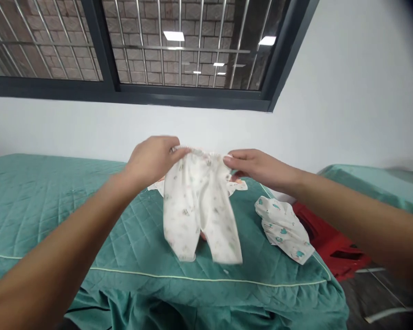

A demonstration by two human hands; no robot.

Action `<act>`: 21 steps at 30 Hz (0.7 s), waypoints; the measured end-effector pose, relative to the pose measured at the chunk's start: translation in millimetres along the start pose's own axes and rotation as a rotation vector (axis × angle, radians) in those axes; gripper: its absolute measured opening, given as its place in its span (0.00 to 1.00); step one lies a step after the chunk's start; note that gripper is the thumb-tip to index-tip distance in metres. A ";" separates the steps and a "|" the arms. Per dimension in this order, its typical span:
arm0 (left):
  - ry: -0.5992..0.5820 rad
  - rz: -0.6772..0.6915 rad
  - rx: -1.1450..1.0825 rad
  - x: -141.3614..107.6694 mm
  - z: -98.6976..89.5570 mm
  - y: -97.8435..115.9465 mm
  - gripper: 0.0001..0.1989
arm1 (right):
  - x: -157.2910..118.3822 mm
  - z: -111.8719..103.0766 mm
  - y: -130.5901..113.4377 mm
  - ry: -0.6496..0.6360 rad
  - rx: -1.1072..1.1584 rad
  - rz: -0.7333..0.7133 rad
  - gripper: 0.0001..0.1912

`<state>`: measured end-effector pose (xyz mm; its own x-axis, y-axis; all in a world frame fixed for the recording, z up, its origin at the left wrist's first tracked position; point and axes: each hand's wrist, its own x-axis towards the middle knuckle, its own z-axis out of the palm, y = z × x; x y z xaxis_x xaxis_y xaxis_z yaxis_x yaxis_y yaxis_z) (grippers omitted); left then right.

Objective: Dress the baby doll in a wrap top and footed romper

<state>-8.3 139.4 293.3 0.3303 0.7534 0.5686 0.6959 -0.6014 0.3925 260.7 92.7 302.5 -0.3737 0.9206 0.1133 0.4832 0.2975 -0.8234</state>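
Observation:
Small white patterned pants [201, 201] hang upright by the waistband, legs down, above a green quilted cover [106, 233]. My left hand [161, 153] pinches the waistband's left corner, and my right hand [242, 162] holds its right corner. Behind the pants, mostly hidden by them, lies another white printed garment [238, 185] with some orange on it. A folded white cloth with teal prints [284, 228] rests on the cover to the right, below my right forearm.
A red plastic stool [333, 243] stands right of the covered surface, beside another green-covered surface [375, 183]. Behind is a white wall [72, 128] with a dark-framed, barred window [192, 97] above.

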 end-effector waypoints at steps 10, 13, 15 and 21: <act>0.144 0.028 -0.486 -26.5 16.9 -23.7 0.19 | 19.2 69.6 15.2 -0.216 -0.011 -0.167 0.18; 0.009 -0.165 -0.455 -52.6 66.4 -62.7 0.19 | 20.1 93.7 67.1 -0.501 -0.100 0.015 0.17; -0.131 -0.231 -0.388 -72.1 108.3 -81.2 0.18 | 25.6 105.8 98.8 -0.481 -0.119 0.072 0.15; -0.200 -0.135 -0.133 -99.3 191.8 -89.8 0.10 | 77.1 90.1 162.6 0.096 -0.152 0.081 0.15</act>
<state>18.8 169.7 63.0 0.3688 0.8586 0.3561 0.6566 -0.5118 0.5540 239.1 189.2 127.3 -0.2546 0.9609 0.1085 0.6253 0.2492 -0.7395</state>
